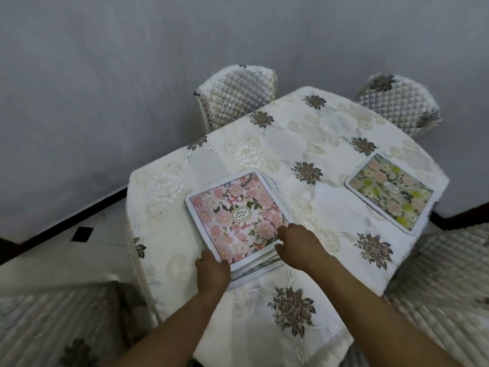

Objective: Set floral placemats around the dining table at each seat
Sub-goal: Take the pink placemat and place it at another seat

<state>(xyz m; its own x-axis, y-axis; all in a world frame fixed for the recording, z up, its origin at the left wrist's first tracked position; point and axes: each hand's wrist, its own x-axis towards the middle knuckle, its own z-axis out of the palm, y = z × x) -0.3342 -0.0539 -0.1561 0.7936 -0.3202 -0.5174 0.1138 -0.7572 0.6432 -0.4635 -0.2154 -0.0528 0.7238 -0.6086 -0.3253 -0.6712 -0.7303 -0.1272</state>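
Left hand (213,270) is curled round the near corner of the stack of placemats (260,266), gripping it, back of the hand up. Right hand (300,246), just right of the left one, has bent fingers on the near right edge of the pink floral placemat (235,215), thumb at the stack's side; cannot tell if it pinches or only touches. The pink floral placemat tops the stack and runs away from both hands, slightly skewed; lower mats' white edges fan out under it on the right hand's side.

The stack lies on the embroidered tablecloth (291,144), cream with dark flower motifs, one motif between the forearms.

A quilted chair (53,313) sits below left of the left hand, another quilted seat (444,274) right of the right forearm.

Well beyond the right hand, to its right, a green-and-pink floral placemat (390,194) lies flat by the table's right edge, apart from the stack.

Farthest from the hands, two quilted chair backs (238,94) (399,104) stand against the grey wall (105,75).
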